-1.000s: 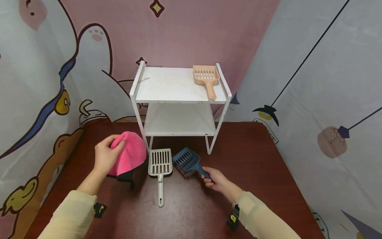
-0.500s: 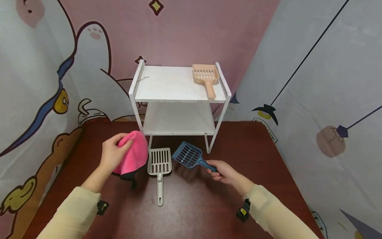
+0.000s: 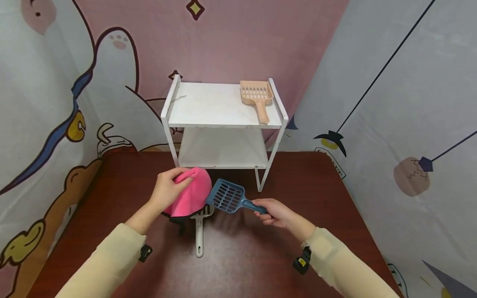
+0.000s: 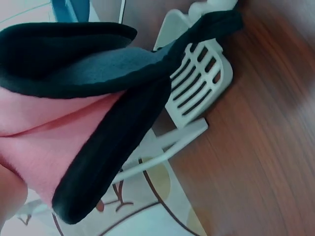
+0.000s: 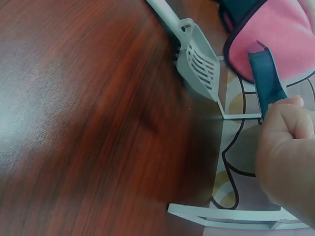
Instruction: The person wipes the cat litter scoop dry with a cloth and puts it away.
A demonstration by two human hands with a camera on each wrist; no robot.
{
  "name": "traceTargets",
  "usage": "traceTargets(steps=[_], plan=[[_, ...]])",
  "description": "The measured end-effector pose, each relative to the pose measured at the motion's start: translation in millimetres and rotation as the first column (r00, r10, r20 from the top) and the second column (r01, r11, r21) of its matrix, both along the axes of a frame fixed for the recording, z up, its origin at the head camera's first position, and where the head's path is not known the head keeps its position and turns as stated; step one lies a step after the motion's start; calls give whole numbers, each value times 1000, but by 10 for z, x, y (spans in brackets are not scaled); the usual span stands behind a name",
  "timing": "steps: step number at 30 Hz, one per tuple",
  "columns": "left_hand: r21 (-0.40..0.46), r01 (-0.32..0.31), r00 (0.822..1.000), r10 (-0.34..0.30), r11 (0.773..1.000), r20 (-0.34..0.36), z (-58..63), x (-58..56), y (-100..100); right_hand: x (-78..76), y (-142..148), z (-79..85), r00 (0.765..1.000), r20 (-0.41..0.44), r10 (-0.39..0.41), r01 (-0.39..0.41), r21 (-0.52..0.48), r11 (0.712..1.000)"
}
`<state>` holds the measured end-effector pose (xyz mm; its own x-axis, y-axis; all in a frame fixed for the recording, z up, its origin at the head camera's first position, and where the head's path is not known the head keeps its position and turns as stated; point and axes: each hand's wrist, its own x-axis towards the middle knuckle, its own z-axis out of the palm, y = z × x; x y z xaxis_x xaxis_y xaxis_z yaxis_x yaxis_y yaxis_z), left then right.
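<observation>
Above a brown bench (image 3: 328,198), a person's right hand (image 3: 275,213) wraps its fingers round the handle of a blue slotted scoop (image 3: 237,200), whose length runs leftward and slightly away. The left hand (image 3: 165,192) pinches a pink, black-edged cloth (image 3: 194,191) just beside the scoop's far end; contact is unclear. A pale grey scoop (image 3: 199,238) lies partly hidden below the cloth.
</observation>
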<state>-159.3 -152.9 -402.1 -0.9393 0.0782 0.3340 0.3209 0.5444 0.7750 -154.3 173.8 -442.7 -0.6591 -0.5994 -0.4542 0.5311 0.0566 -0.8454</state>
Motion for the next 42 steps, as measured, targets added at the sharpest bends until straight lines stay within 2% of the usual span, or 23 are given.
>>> traceTargets(steps=[3, 6, 8, 12, 15, 17, 23, 32, 37, 40, 42], plan=[[-2, 73, 997, -73, 997, 32, -30, -21, 123, 14, -44, 23, 1000, -13, -15, 15, 12, 1000], [4, 171, 981, -170, 985, 92, -65, -29, 250, 35, -87, 35, 999, -23, -31, 31, 9, 999], [5, 243, 961, -241, 970, 137, -95, -28, 330, 54, -110, 35, 999, -30, -36, 36, 0, 999], [-30, 379, 907, -365, 925, 211, -175, -5, 449, 90, -157, 33, 998, -29, -60, 60, -12, 998], [-83, 443, 880, -416, 893, 229, -248, 11, 495, 104, -195, 29, 997, -30, -72, 71, -16, 997], [-116, 468, 870, -434, 876, 233, -290, 13, 513, 110, -218, 30, 997, -33, -66, 66, -18, 998], [-188, 468, 877, -427, 864, 220, -323, 10, 510, 130, -282, 58, 999, -24, -48, 46, -55, 997], [-267, 414, 906, -367, 870, 210, -221, 12, 430, 107, -272, 131, 998, -64, -12, 8, -58, 998], [-310, 387, 921, -350, 868, 172, -167, 5, 337, 88, -255, 176, 995, -98, 7, -9, -22, 1000], [-319, 362, 932, -332, 876, 146, -162, 6, 270, 81, -236, 187, 992, -128, 5, -1, 30, 1000], [-299, 335, 942, -308, 894, 135, -163, -1, 225, 70, -207, 201, 987, -160, 3, 8, 68, 998]])
